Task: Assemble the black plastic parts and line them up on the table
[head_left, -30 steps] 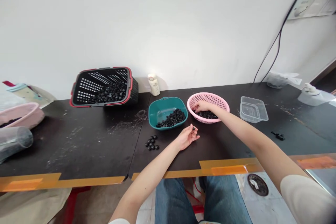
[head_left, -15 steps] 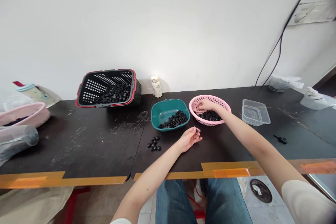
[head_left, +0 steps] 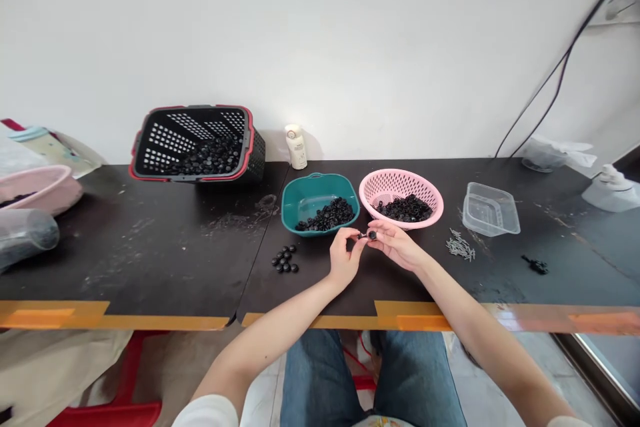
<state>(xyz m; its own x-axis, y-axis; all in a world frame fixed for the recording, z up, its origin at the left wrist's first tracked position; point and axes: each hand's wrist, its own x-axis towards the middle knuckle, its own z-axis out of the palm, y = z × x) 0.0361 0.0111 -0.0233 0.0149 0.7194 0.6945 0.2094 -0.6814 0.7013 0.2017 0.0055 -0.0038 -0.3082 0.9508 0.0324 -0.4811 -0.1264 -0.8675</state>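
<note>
My left hand (head_left: 344, 255) and my right hand (head_left: 395, 245) meet over the black table (head_left: 165, 260), just in front of two bowls. Both pinch small black parts (head_left: 370, 235) held between their fingertips. Behind them a teal bowl (head_left: 306, 198) and a pink perforated bowl (head_left: 395, 184) each hold a heap of small black pieces. A small cluster of black round pieces (head_left: 285, 259) lies on the table to the left of my left hand.
A black basket with red rim (head_left: 195, 143) holding black pieces stands at the back left. A clear plastic tub (head_left: 489, 209), a pile of small grey screws (head_left: 460, 247) and a black part (head_left: 535, 264) lie on the right. A pink basin (head_left: 35, 188) sits far left.
My right hand has left the pink bowl and come toward me to meet my left hand. The left hand has turned and closed its fingers on the small part.
</note>
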